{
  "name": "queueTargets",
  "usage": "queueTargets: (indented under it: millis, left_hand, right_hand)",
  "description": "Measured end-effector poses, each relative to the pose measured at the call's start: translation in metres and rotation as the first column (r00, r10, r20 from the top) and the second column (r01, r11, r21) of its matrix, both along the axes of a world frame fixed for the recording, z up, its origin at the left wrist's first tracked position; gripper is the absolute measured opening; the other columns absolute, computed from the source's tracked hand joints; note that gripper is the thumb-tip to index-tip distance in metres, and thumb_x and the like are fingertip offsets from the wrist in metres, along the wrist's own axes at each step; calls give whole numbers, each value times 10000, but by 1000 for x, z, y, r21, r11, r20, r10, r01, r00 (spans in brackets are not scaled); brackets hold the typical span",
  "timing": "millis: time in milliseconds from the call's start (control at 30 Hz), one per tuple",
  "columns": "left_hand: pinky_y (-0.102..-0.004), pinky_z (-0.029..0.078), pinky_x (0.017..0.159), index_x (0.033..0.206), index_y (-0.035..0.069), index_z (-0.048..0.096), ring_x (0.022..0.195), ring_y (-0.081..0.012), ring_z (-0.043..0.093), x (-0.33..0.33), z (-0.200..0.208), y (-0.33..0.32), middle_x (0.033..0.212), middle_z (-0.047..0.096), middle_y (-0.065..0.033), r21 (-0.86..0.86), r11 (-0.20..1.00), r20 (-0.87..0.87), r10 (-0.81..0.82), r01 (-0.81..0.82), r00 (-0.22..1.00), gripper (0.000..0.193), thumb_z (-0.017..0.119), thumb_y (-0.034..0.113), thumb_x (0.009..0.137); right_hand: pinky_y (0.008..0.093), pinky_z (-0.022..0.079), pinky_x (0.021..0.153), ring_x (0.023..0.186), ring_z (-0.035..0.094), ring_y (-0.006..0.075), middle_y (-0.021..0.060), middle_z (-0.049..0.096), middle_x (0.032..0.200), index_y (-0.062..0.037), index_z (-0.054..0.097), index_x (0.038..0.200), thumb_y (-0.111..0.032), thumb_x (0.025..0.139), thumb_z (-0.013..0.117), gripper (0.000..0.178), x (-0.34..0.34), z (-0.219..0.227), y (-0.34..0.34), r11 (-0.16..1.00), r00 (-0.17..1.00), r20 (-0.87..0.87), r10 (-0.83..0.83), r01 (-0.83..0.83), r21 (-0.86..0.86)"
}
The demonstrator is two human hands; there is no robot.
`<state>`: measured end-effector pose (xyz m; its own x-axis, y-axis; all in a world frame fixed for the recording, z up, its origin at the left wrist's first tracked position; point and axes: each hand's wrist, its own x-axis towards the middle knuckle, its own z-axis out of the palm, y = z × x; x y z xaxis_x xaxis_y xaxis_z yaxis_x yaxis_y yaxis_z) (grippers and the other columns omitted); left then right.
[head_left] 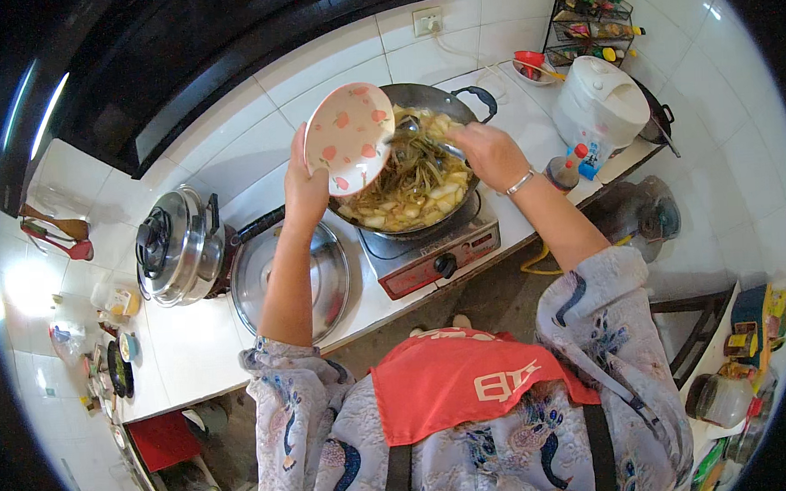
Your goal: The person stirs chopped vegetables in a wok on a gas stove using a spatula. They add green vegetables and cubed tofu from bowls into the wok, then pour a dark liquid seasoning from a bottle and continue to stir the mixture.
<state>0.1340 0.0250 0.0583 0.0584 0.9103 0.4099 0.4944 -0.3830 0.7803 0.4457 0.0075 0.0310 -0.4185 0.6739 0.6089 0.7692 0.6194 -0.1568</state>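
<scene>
Your left hand (305,190) is gripping a white bowl (340,147) with red fruit prints by its left side, the thumb showing at the lower edge, and it is holding the bowl steeply tilted over the left part of a dark wok (444,98). Your right hand (492,155), wearing a bracelet (520,182) at the wrist, is reaching over the wok's right side with its fingers curling inward; a shiny metal utensil (453,152) is showing just beside them, but you cannot tell from here whether they are pinching it. Between your hands, dark green strips (420,167) are lying in a heap on pale chunks of food (409,211) in the wok. The wok is resting on a stove (437,259) with a red front and a black knob. Under your left forearm, a round silver lid (329,292) is lying on the white counter (183,360), and farther left a silver pot (182,246) with a black-handled lid is standing. Beyond your right wrist, a red-capped bottle (565,169) is standing near a white rice cooker (597,105); behind that, a small bowl (537,79) and a black wire rack (568,32) of bottles are standing near the tiled wall (349,50).
</scene>
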Motion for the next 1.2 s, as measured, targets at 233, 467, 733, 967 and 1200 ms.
queueTargets:
  millis: [233, 467, 733, 967, 1200]
  left_hand:
    - [-331, 333, 1037, 1356, 8, 367, 1222, -250, 461, -9, -14, 8, 1268, 502, -154, -57, 998, 328, -19, 40, 944, 700, 393, -100, 664]
    - [-326, 360, 1005, 1340, 7, 377, 1176, -222, 469, 3, -30, 11, 1243, 496, -125, 20, 999, 393, -51, 47, 918, 671, 423, -94, 678]
    - [-308, 423, 955, 1369, 15, 313, 1122, -203, 516, 10, -43, 9, 1249, 493, -116, -68, 995, 715, 1, 69, 699, 710, 414, -139, 683]
    - [-301, 435, 939, 1361, 21, 322, 1103, -196, 520, 28, -41, 2, 1219, 497, -106, -117, 988, 671, 3, 102, 742, 700, 415, -132, 685]
    - [-291, 533, 760, 1358, 46, 313, 1004, -205, 582, 34, -50, 6, 1208, 501, -121, -56, 998, 593, 44, -13, 804, 685, 416, -125, 703]
  right_hand:
    - [381, 517, 687, 767, 614, 301, 127, 634, 846, -62, 619, 1009, -18, 788, 530, 242, -9, 29, -24, 1000, 993, -115, 32, -31, 5]
    - [387, 511, 660, 754, 612, 285, 111, 614, 799, -86, 607, 990, -48, 795, 530, 213, -37, 15, -23, 999, 984, -176, 40, -38, 18]
    - [380, 508, 639, 748, 608, 296, 111, 615, 807, -81, 608, 1002, -32, 804, 530, 219, -9, 14, -56, 991, 999, -4, 32, -32, -128]
    - [388, 508, 651, 746, 610, 296, 126, 618, 817, -75, 614, 1032, -37, 803, 546, 242, -18, 18, -43, 999, 988, -153, -33, 34, 6]
    - [395, 506, 642, 725, 611, 302, 117, 620, 790, -69, 614, 1022, -43, 806, 536, 231, 1, 9, -56, 986, 998, 31, 60, -54, -160]
